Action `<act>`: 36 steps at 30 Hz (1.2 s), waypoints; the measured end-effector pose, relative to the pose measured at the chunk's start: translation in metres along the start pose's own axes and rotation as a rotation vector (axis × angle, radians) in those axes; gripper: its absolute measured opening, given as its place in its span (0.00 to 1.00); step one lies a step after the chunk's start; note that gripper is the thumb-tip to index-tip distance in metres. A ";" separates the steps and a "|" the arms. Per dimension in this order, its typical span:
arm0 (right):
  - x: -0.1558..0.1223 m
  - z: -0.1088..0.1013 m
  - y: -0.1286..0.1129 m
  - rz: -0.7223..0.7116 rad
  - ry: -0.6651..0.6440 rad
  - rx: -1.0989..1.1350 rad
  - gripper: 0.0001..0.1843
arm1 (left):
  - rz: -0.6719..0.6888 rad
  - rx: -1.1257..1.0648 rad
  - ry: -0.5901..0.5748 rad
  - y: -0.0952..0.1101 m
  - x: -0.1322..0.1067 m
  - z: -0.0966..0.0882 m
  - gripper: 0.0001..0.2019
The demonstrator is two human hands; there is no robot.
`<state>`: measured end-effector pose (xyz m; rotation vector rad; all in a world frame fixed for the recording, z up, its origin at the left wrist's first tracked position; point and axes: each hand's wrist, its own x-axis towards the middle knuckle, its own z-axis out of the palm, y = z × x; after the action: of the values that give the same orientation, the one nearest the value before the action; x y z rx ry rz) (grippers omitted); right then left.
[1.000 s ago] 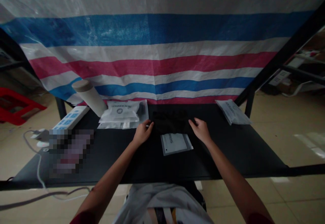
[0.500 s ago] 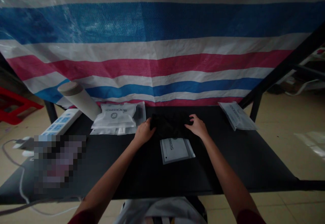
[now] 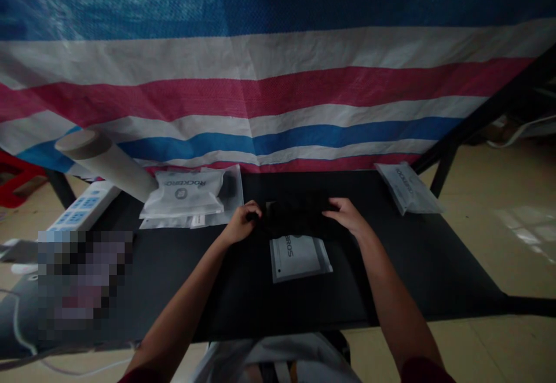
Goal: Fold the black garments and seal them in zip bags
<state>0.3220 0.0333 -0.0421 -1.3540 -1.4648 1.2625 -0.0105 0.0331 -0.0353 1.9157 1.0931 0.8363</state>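
A dark piece of fabric (image 3: 295, 218) lies on the black table (image 3: 434, 255), hard to make out against it. My left hand (image 3: 240, 225) is closed on its left edge. My right hand (image 3: 347, 215) rests on its right edge with the fingers curled over the cloth. Just in front of the fabric lies a flat grey zip bag (image 3: 299, 257) with printed lettering, partly overlapped by the cloth.
A stack of white and clear printed bags (image 3: 189, 194) lies at the back left beside a tilted beige tube (image 3: 106, 163) and a white power strip (image 3: 82, 212). Another bag (image 3: 408, 188) lies at the back right. A striped tarp (image 3: 278, 81) hangs behind.
The camera has tipped down and drawn closer. Both hands have drawn the dark fabric slightly toward me, over the top of the grey zip bag.
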 end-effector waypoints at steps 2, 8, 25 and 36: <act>-0.007 -0.001 -0.005 -0.102 -0.021 -0.076 0.05 | -0.001 -0.010 -0.032 -0.002 -0.001 -0.003 0.10; -0.028 0.004 -0.006 -0.342 -0.003 -0.348 0.10 | 0.005 0.043 -0.067 -0.003 -0.002 -0.009 0.12; -0.071 -0.007 -0.019 -0.205 -0.059 -0.861 0.20 | 0.055 0.649 -0.085 0.038 -0.024 -0.021 0.17; -0.154 0.095 -0.073 -0.023 -0.374 -0.990 0.22 | 0.041 0.745 -0.028 0.029 0.030 0.023 0.17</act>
<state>0.2365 -0.1298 0.0215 -1.7263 -2.5521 0.7840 0.0325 0.0436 -0.0164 2.5437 1.4879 0.4384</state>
